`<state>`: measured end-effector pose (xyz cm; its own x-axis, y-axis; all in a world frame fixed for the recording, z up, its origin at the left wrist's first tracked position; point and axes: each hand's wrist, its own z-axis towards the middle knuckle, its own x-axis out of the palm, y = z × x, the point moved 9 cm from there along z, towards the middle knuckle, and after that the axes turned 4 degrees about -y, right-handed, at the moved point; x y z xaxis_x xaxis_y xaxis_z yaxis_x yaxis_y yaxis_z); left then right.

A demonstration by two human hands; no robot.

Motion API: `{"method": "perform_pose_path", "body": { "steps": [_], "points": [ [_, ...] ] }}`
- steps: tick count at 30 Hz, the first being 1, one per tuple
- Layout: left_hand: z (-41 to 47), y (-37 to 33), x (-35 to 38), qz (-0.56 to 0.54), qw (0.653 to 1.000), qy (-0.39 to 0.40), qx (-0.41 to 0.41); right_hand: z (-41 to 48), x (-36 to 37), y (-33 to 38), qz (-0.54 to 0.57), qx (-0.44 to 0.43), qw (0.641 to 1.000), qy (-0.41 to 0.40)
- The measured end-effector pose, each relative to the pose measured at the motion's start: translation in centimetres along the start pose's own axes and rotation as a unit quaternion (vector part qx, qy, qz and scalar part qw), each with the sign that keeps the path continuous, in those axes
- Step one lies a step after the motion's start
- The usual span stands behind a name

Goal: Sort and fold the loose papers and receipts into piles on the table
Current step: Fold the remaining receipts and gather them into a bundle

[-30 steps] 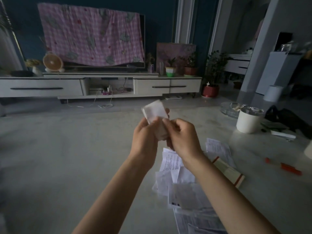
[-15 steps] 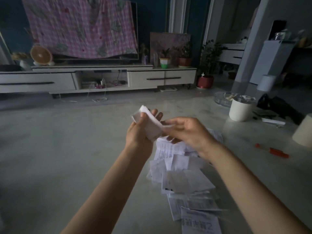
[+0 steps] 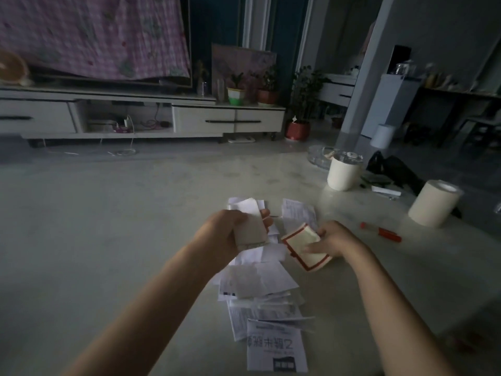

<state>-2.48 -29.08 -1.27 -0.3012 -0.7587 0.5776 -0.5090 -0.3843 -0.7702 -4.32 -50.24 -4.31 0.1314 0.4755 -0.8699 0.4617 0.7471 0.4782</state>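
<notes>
Writing: the one legible print is on the leaflet (image 3: 275, 346) nearest me, well below both grips. It carries a row of large dark Chinese characters, upside down from my view, and a dark block under them. I cannot read the characters with confidence. The fine print on the other sheets is too small to read.

Left hand (image 3: 233, 232): grip closed round a wad of folded slips (image 3: 250, 226). The thumb side is wrapped across the front and fingertips show at the wad's right edge. The wad is held upright, off the surface (image 3: 108, 240).

Right hand (image 3: 334, 238): grip narrow, pinching a cream card with a red border (image 3: 302, 246), thumb lying over its face. The card is tilted and sits just right of the left grip, apart from the wad.

Loose pile (image 3: 257, 283): directly under and below the two grips, sheets overlapping and running toward me. One printed receipt (image 3: 298, 213) lies flat just beyond the right grip.

Right of the right grip, near: a red pen (image 3: 381, 232). Farther right and beyond: a pale paper roll (image 3: 433, 204) standing on end. A white lidded tub (image 3: 343, 173) stands well beyond the right grip.

Edges: the right edge of the surface runs diagonally past the roll. Left of the left grip, an open stretch of pale surface reaches the frame edge.
</notes>
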Motion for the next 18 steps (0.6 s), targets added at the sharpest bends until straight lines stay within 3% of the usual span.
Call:
{"method": "perform_pose_path", "body": {
  "steps": [4, 7, 11, 16, 18],
  "points": [
    [0.0, -0.8, -0.4, 0.016, 1.000, 0.001, 0.021, -1.4, -1.4, 0.8, 0.209, 0.003, 0.978, 0.008],
    [0.3, -1.8, -1.1, 0.027, 0.999, -0.024, 0.040, -2.5, -3.9, 2.6, 0.307, -0.018, 0.951, -0.038],
    [0.4, -2.9, -2.0, 0.026, 0.996, -0.040, 0.069, -4.2, -4.5, 6.9, 0.487, -0.060, 0.871, -0.014],
    [0.5, -2.1, -2.4, -0.027, 0.996, -0.067, 0.046, -5.2, -2.5, 10.2, 0.612, -0.048, 0.789, -0.016],
    [0.7, -1.8, -2.8, -0.042, 0.994, -0.082, 0.051, -5.2, -2.0, 10.8, 0.605, -0.057, 0.792, -0.054]
  ]
}}
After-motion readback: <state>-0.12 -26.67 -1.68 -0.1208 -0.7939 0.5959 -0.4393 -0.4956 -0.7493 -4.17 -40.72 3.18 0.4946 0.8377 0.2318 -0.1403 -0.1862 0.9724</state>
